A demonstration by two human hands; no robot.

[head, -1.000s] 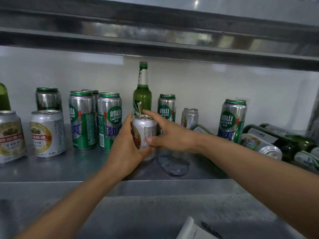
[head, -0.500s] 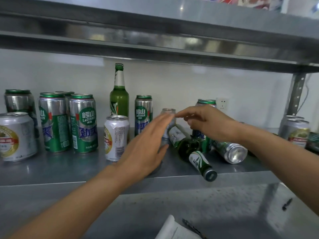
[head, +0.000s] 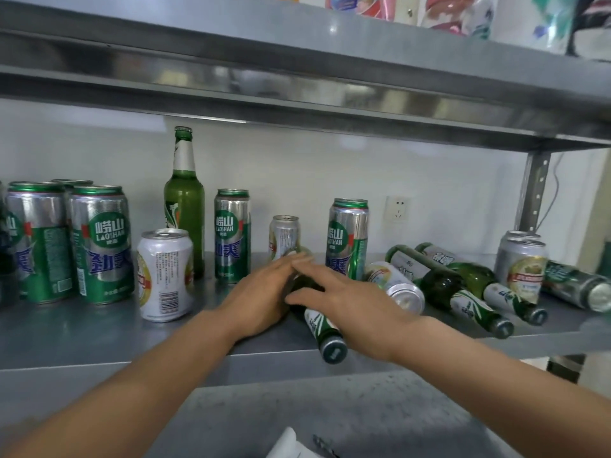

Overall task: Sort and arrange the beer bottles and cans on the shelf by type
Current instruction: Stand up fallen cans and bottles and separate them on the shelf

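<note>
Before me a white wall [head: 330, 166] carries a socket [head: 397, 208]. A slotted steel upright [head: 535, 190] joins the upper shelf [head: 297, 61] to the steel shelf [head: 82, 335]; a speckled grey counter [head: 330, 408] lies below.

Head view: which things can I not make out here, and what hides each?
Head view only.
- Lying bottle: body and label hidden under left hand and right hand; grip unclear.
- Small can: base hidden behind fingertips.
- Leftmost can: cut by the left edge.
- Paper: cut by the bottom edge.
- Upper-shelf items: blurred, cut by the top edge.
</note>
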